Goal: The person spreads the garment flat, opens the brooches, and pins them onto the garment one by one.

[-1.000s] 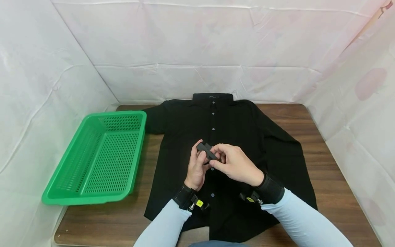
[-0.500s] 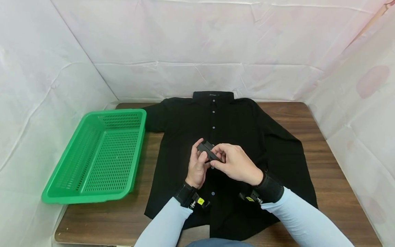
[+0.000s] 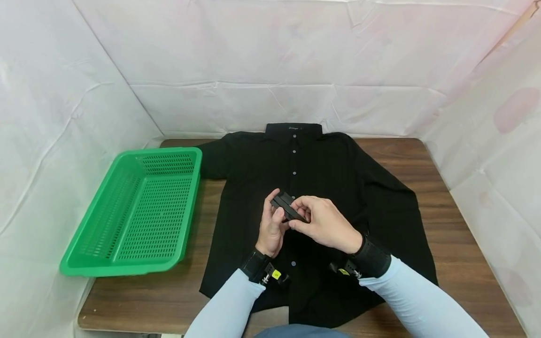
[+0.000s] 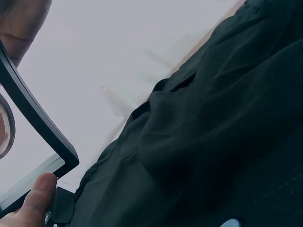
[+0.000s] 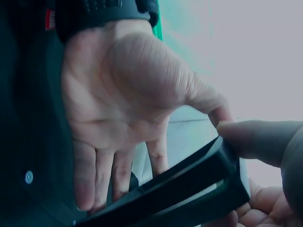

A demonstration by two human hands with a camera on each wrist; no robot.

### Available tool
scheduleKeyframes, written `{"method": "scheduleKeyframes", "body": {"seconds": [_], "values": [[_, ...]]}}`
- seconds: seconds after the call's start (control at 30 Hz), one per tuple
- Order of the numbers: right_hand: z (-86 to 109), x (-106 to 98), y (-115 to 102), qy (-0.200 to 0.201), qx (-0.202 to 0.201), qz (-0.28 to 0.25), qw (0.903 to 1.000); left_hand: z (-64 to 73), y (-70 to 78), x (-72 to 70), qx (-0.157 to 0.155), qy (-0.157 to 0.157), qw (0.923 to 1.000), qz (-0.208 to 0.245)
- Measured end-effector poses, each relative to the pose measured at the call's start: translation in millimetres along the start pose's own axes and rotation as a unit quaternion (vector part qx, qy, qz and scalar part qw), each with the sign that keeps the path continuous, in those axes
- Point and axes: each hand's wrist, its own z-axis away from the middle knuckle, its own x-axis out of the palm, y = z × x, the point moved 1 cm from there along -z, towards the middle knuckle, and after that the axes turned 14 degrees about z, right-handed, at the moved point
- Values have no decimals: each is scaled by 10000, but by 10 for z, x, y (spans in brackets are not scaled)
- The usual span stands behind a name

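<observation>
A small black rectangular object [image 3: 282, 205] is held between both hands above the middle of a black button-up shirt [image 3: 262, 164]. My left hand [image 3: 270, 234] grips its left end between thumb and fingers. My right hand [image 3: 325, 223] pinches its other end with thumb and fingertips. In the left wrist view the black object [image 4: 38, 118] looks like an open frame with a round, ring-edged part inside. The right wrist view shows a gap along the black object [image 5: 189, 184], the left palm [image 5: 123, 94] behind it and the right thumb [image 5: 260, 137] on its corner. Its exact kind is unclear.
A green perforated plastic basket [image 3: 156, 220] stands on the left of the brown wooden table [image 3: 448, 253], over one shirt sleeve. The shirt lies spread flat, collar [image 3: 293, 129] towards the back. White sheeting [image 3: 236, 51] hangs behind and at both sides.
Both hands keep their hold and barely move. The black object's right end shows a little further beneath the right fingers. The head view has shifted slightly.
</observation>
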Motion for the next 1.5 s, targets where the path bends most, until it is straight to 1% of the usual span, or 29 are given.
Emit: {"method": "scheduleKeyframes", "body": {"seconds": [0.1,0.2,0.3,0.4,0.53,0.7,0.9,1.1,1.23,1.37,1.5], "values": [[2,5,4,-41,-19,-19,10000,22,-6,0,-48,-75,9998,179],[3,14,-1,-19,-31,17,10000,44,-9,0,-119,-248,9988,411],[2,23,-7,49,-96,118,9999,59,-4,-1,-268,-424,9971,581],[4,46,6,149,-251,315,9991,67,26,13,-432,-519,9958,616],[13,87,50,394,-543,846,9942,76,88,32,-559,-578,9952,566],[39,105,92,796,-878,1525,9812,69,173,7,-634,-676,9937,637],[52,117,118,1095,-1275,2151,9620,67,246,-38,-754,-583,9929,718],[41,130,146,1200,-1612,2485,9475,72,258,-58,-750,-432,9940,663],[47,122,152,1184,-1689,2640,9422,75,249,-60,-826,-295,9939,673],[57,112,150,1196,-1673,2718,9401,74,241,-49,-939,-176,9929,713],[70,96,172,1334,-1694,2684,9389,80,238,-35,-962,-50,9926,745]]}}
